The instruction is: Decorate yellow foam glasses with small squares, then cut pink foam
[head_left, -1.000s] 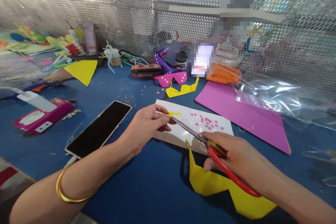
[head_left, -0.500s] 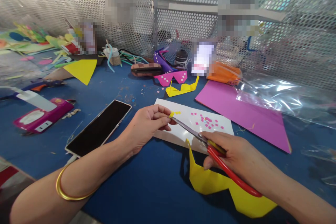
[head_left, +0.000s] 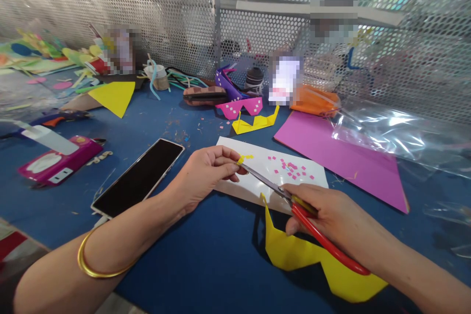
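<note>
Between the thumb and fingers of my left hand is a small yellow paper strip, mostly hidden by the fingertips. My right hand grips red-handled scissors, whose blade tips reach that strip at my left fingertips. Under both lies a white sheet with small pink squares scattered on it and a few yellow bits beside my left hand. Yellow paper glasses lie below my right hand, partly covered by it and the scissors.
Pink paper glasses and smaller yellow glasses stand behind the sheet. A purple sheet and clear plastic lie right. A black-screened phone and a magenta power strip are left. Perforated metal rises behind.
Both hands stay nearly in place, with the scissor tips still at the yellow strip. One more yellow bit seems to show on the white sheet beside my left fingers.
</note>
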`<state>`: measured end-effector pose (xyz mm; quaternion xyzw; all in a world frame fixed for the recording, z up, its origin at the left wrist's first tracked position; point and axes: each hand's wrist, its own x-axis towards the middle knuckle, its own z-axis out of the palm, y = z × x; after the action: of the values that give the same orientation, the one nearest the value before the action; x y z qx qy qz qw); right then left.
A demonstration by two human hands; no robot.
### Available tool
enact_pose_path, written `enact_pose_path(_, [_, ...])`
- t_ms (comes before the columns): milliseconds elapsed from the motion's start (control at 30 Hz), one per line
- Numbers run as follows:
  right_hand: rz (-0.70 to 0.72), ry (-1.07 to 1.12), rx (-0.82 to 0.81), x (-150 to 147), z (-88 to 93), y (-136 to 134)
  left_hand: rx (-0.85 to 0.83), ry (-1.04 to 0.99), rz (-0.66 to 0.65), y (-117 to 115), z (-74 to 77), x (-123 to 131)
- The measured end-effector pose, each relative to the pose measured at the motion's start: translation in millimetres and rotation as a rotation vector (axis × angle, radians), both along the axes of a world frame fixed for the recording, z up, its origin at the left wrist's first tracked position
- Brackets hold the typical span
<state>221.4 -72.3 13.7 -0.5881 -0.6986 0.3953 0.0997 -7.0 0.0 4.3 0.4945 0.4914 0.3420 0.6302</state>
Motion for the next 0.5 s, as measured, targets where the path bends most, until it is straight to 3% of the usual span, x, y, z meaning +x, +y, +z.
enact_pose_path(500, [-0.013, -0.015, 0.022, 0.2, -2.2, -0.4, -0.043, 0.015, 0.007, 1.0, -0.6, 1.2])
